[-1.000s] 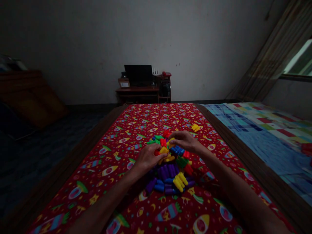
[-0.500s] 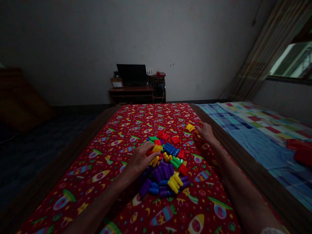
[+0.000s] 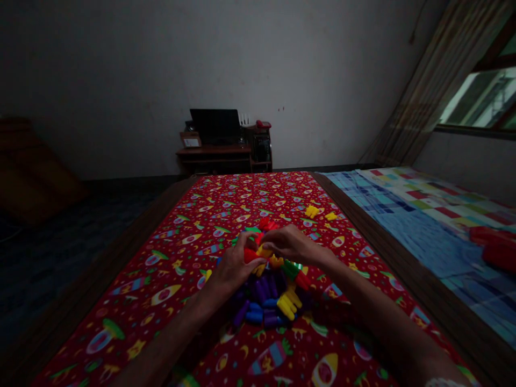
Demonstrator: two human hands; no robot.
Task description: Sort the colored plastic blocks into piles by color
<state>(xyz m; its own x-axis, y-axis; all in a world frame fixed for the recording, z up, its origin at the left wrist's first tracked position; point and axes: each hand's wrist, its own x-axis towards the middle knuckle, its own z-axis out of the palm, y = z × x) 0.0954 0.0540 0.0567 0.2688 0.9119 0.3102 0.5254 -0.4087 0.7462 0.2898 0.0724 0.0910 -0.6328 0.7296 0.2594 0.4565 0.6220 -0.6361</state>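
A heap of bright plastic building pieces (image 3: 271,293) in purple, yellow, blue, red and green lies on a red rocket-print cloth (image 3: 169,269). My left hand (image 3: 234,266) rests at the heap's left edge, its fingers curled round a red piece (image 3: 250,255). My right hand (image 3: 291,243) comes in from the right over the top of the heap, fingers bent down among yellow and red pieces; what it grips is hidden. A yellow piece (image 3: 312,211) and a smaller yellow piece (image 3: 331,216) lie apart on the cloth further back right.
The cloth covers a long wooden-edged table (image 3: 363,215). To the right lies a bed with a blue patchwork sheet (image 3: 435,215) and a red object (image 3: 494,247). A dark desk with a monitor (image 3: 215,126) stands against the far wall. A curtained window (image 3: 475,97) is at the right.
My right hand has come back from the yellow piece at the far right to the top of the heap. A second small yellow piece now lies there. My left hand stayed at the heap.
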